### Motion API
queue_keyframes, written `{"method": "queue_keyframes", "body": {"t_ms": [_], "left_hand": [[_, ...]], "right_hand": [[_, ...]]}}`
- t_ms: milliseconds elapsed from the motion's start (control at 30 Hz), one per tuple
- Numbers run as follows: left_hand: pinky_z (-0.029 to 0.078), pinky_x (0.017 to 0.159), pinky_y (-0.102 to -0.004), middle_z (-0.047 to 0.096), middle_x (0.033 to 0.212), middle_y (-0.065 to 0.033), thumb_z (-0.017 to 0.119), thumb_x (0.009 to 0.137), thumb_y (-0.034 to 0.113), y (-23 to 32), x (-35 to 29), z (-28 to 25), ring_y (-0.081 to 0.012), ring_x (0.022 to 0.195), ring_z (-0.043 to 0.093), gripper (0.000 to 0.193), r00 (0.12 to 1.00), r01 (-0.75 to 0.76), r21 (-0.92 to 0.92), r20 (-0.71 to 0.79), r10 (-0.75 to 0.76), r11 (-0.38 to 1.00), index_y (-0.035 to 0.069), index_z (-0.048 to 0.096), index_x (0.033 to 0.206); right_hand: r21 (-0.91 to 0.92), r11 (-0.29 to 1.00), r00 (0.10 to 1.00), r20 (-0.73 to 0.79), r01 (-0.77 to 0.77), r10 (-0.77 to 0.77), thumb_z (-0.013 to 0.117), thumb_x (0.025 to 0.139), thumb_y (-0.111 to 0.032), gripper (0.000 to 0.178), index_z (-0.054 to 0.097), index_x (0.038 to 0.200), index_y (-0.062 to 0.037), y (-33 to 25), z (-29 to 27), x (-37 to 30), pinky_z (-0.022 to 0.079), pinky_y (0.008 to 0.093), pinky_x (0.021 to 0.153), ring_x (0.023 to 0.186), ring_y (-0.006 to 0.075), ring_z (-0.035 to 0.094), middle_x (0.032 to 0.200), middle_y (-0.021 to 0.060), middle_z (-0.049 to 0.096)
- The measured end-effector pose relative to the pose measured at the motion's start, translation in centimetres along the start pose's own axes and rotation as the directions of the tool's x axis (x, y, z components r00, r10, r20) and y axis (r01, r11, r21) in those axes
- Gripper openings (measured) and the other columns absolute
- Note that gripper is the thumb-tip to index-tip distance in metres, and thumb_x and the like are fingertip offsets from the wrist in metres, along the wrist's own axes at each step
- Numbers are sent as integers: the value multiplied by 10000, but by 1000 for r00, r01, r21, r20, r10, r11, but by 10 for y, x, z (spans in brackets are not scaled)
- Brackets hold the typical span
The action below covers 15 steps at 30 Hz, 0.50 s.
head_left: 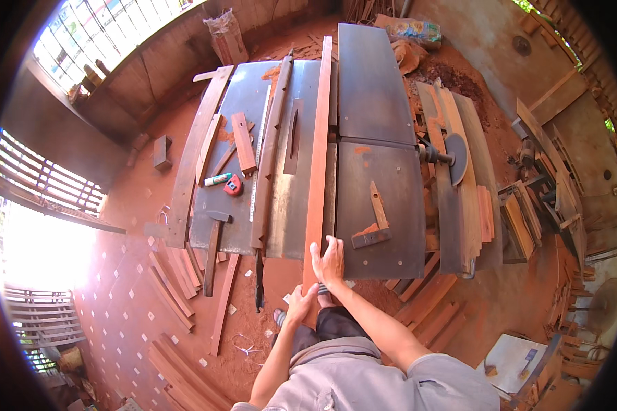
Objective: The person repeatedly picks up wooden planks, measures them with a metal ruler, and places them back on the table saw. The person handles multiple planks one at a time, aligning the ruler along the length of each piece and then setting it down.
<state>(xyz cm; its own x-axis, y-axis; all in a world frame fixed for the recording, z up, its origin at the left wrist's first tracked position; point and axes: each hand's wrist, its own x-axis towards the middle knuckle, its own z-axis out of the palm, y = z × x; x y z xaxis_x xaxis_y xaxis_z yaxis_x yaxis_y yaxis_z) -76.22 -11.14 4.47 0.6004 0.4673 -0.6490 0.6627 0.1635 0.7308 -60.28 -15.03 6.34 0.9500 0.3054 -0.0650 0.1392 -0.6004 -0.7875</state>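
Observation:
A long reddish wooden strip (318,151) runs lengthwise over the metal machine table (380,82), its near end reaching past the table's front edge toward my body. My left hand (301,303) is closed around that near end. A little farther up, my right hand (330,262) rests against the strip's right side, thumb on the wood and fingers spread apart from it. Left of the strip lie a dark notched rail (271,157) and a slot with a thin blade (293,130). A wooden try square (376,218) lies on the right-hand table.
On the left table sit a hammer (214,240), a red tape measure (233,185), a white-green tube (218,179), a steel ruler (260,151) and a wood block (243,142). A round grey disc (456,159) projects at right. Cut strips (185,373) lie on the dusty floor.

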Motion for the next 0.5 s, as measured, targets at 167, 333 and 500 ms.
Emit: {"method": "queue_keyframes", "body": {"t_ms": [167, 333, 500], "left_hand": [[513, 936, -422, 692, 1160, -282, 676, 933, 538, -2, -36, -17, -338, 1081, 682, 673, 999, -15, -56, -41, 12, 998, -83, 631, 1190], [527, 891, -417, 715, 1053, -247, 688, 919, 447, -21, -155, -77, -347, 994, 696, 563, 998, -45, 45, -51, 48, 998, -57, 649, 1169], [545, 834, -395, 725, 1055, -207, 687, 911, 316, -49, -312, -112, -281, 965, 694, 447, 997, 61, 70, -53, -58, 996, 3, 654, 1229]], "right_hand": [[24, 999, 999, -32, 36, -36, 624, 965, -463, 599, 546, 1277, 43, -18, 2, 69, 459, 481, 1023, 1174, 429, 568, 1249, 277, 576], [76, 994, 997, -24, -77, 79, 616, 935, -567, 744, 570, 1290, 85, -36, 20, 137, 440, 464, 1067, 1229, 419, 573, 1286, 296, 609], [213, 918, 939, 155, -334, 306, 711, 843, -640, 962, 493, 1429, 91, -76, 23, 156, 446, 456, 1100, 1339, 386, 548, 1432, 292, 558]]}}
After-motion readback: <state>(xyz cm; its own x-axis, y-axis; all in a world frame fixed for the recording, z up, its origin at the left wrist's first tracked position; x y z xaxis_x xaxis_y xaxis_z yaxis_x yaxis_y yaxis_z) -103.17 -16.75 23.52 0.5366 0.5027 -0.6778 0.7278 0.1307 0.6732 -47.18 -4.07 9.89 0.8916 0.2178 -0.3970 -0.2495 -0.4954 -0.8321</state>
